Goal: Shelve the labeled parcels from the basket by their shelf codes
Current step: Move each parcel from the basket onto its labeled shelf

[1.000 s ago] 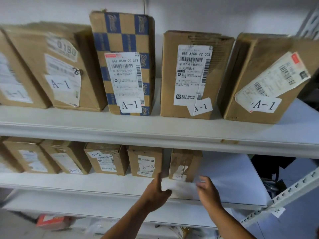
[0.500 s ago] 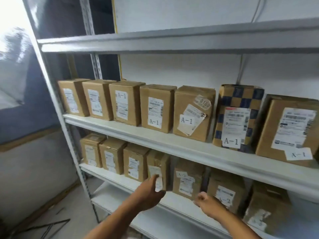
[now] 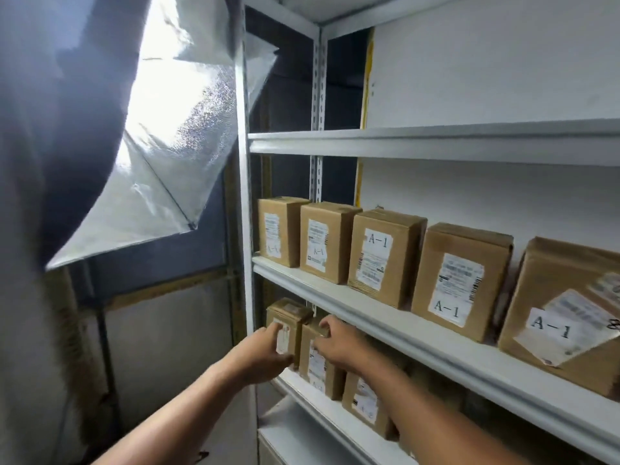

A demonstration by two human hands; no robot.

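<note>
My left hand [image 3: 260, 355] reaches to the far left end of the lower shelf [image 3: 302, 394], its fingers laid against the front of the end parcel [image 3: 288, 317]; I can't tell whether they curl round it or just press flat. My right hand [image 3: 339, 342] sits on the second parcel [image 3: 317, 367], fingers bent over its top front edge, gripping it. A third parcel [image 3: 364, 404] stands just beside that one, partly hidden behind my right forearm. On the shelf above [image 3: 385, 313], a row of five brown parcels stands upright, side by side, most showing a white A-1 label; the third in the row [image 3: 385, 253] wears its label at the top. The next shelf up [image 3: 436, 142] is white metal. To the left, a silvery sheet [image 3: 174, 135] hangs against a bright window.
</note>
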